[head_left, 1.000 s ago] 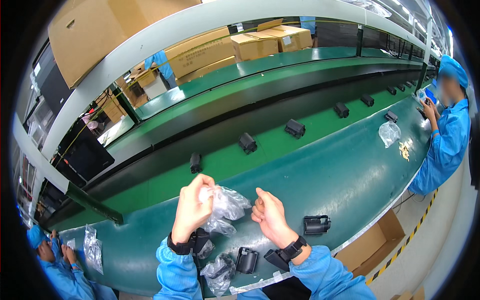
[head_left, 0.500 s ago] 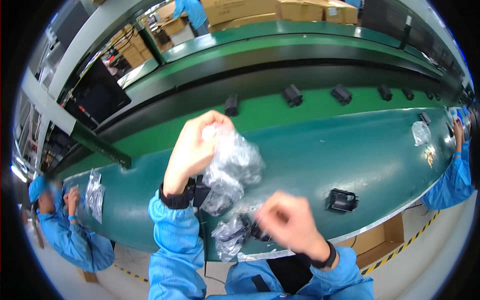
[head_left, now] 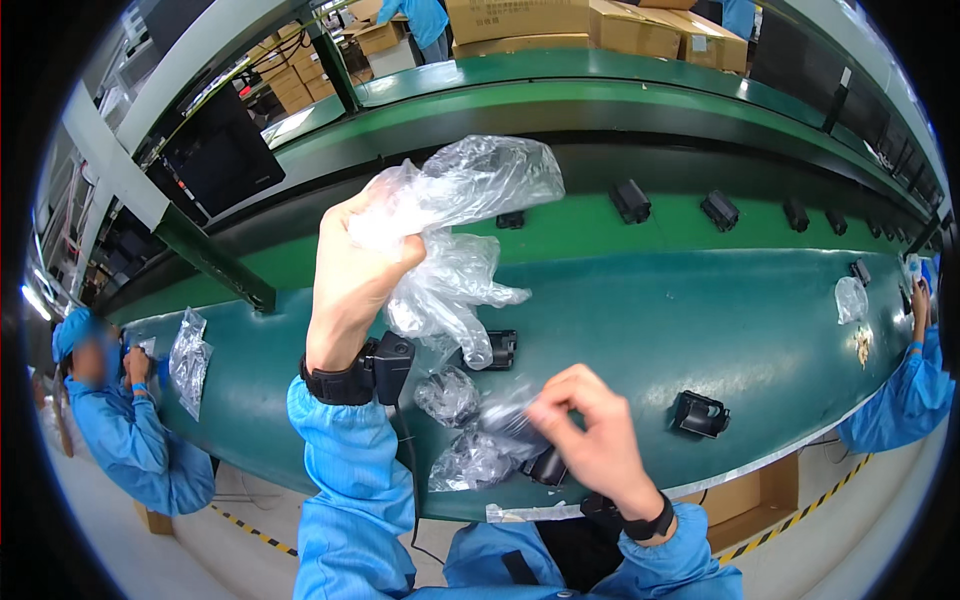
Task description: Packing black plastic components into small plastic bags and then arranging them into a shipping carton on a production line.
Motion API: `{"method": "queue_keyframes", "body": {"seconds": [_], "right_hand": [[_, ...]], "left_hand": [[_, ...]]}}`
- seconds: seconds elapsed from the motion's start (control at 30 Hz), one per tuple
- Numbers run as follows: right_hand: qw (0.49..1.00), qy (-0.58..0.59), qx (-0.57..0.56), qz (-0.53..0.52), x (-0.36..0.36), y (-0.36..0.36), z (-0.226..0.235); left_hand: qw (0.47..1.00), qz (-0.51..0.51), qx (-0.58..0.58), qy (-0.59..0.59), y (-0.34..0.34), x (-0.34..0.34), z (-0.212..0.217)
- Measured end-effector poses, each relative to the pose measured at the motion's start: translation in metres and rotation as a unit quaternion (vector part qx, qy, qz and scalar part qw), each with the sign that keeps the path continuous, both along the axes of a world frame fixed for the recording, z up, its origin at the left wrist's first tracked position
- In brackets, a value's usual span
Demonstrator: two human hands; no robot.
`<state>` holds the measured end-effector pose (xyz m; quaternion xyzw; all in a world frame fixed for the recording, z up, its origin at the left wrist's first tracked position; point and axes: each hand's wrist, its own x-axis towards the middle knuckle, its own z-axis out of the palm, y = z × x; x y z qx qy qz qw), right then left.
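Two bare hands handling clear plastic above black parts on a green table

Nearest, at lower centre, the right hand (head_left: pixel 600 440) seems to pinch blurred clear film (head_left: pixel 512 408) between thumb and fingers. A half-hidden black part (head_left: pixel 545 467) lies beneath it, beside crumpled bags (head_left: pixel 470 460); whether those bags hold anything is unclear. Left of centre, the raised left hand (head_left: pixel 352 275) has a firm grip on bunched clear plastic (head_left: pixel 450 230).

As far as can be judged, the work is partway along: an uncovered part (head_left: pixel 701 414) sits right of centre on the table (head_left: pixel 620 320), while the plastic in hand is not yet set down. The bunch partly covers another black part (head_left: pixel 502 349) at centre.

Farther off, black units (head_left: pixel 630 201) line a green belt (head_left: pixel 570 222). Co-workers sit at the left edge (head_left: pixel 140 420) and right edge; cartons (head_left: pixel 640 35) stand at the top.
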<state>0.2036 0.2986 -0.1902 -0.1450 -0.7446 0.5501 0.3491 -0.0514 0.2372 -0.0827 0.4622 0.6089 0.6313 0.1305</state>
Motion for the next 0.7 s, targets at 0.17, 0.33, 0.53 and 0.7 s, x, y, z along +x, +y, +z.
{"method": "queue_keyframes", "body": {"seconds": [0.17, 0.33, 0.53, 0.7], "right_hand": [[0.928, 0.107, -0.357, -0.001, 0.003, 0.043, -0.013], [0.858, 0.162, -0.475, -0.111, -0.012, 0.061, -0.005], [0.882, 0.168, -0.369, -0.239, -0.029, 0.061, -0.018], [0.867, 0.199, -0.415, -0.190, -0.032, 0.042, -0.013]], "left_hand": [[1.000, 0.011, 0.010, -0.002, 0.007, 0.011, 0.003], [0.996, -0.070, 0.009, 0.050, 0.019, 0.019, -0.019], [0.957, -0.133, -0.135, 0.220, 0.031, 0.069, -0.013], [0.942, -0.052, -0.183, 0.277, 0.042, 0.081, -0.041]]}}
